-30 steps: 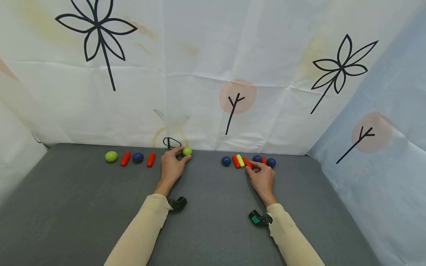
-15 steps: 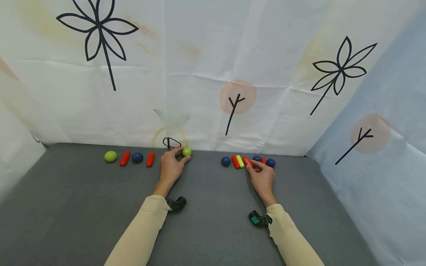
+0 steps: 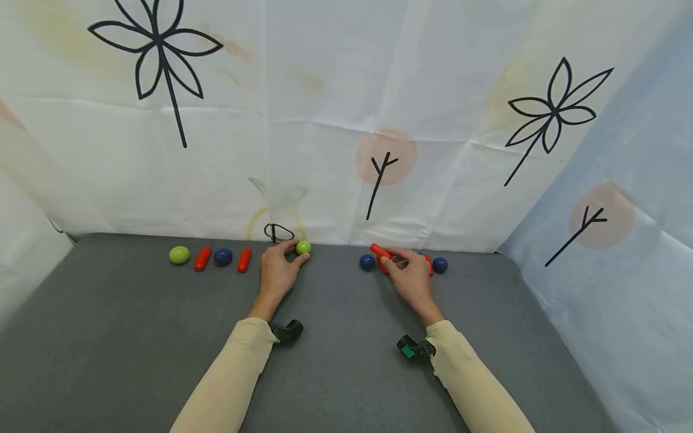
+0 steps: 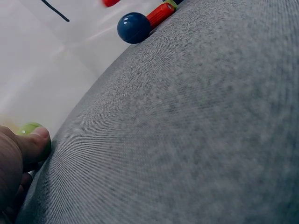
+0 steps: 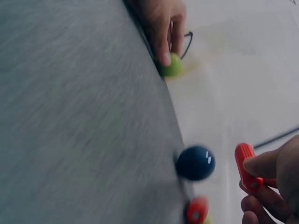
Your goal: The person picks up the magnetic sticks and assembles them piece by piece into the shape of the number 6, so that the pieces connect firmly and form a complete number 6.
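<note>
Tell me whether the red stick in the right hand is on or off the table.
Off: in the right wrist view, the right hand pinches the red stick, backdrop showing between it and the table.

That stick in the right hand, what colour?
The stick is red, clearest in the right wrist view.

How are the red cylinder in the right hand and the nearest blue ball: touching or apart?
Apart. The right wrist view shows pale backdrop between the blue ball and the red cylinder.
</note>
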Demonstrator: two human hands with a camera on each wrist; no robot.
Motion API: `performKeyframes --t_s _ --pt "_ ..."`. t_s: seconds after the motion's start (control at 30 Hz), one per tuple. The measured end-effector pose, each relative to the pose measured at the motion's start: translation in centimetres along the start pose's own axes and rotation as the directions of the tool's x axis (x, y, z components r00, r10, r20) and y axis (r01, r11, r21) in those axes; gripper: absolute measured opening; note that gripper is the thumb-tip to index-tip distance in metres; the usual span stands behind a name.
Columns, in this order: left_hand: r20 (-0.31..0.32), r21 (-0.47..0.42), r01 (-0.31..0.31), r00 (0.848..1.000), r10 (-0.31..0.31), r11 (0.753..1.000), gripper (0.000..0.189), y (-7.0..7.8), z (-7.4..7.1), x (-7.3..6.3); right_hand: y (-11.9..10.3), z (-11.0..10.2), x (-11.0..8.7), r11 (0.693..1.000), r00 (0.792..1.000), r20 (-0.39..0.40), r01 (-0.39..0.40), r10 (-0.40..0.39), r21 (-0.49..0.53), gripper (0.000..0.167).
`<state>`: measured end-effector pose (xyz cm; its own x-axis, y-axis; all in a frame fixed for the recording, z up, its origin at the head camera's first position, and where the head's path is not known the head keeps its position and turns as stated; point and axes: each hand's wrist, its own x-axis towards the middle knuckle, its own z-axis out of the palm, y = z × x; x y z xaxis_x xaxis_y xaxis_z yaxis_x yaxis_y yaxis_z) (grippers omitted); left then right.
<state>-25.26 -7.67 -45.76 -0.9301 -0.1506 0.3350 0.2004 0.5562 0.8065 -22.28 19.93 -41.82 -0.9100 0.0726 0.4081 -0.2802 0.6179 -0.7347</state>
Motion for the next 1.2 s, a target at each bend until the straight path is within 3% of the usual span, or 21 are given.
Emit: performKeyframes --t_s 0.13,0.23,0.47,0.7,1.2 --pt "-0.004 -0.007 0.000 1.000 0.000 1.000 0.045 0.0 0.1 0.0 -1.5 1.3 1.4 0.997 0.991 0.119 0.068 -0.065 -0.019 0.025" --pt "-0.008 -0.007 -0.003 1.000 0.003 1.000 0.044 0.0 0.1 -0.1 -2.5 2.5 2.5 0.992 0.970 0.219 0.118 -0.105 -0.047 0.025" --pt "-0.011 0.013 -0.009 1.000 0.009 1.000 0.044 -0.2 0.2 0.0 -3.9 5.4 4.2 0.991 0.916 0.394 0.117 -0.079 -0.073 0.024" --pt "-0.011 0.014 -0.012 1.000 0.013 1.000 0.044 -0.3 0.3 0.1 -4.3 7.1 5.2 0.989 0.896 0.441 0.108 -0.056 -0.096 0.023" --pt "-0.001 -0.021 -0.028 1.000 0.028 0.999 0.044 0.1 -0.1 0.0 -4.7 8.2 5.7 0.992 0.865 0.502 0.080 -0.019 -0.101 0.023"
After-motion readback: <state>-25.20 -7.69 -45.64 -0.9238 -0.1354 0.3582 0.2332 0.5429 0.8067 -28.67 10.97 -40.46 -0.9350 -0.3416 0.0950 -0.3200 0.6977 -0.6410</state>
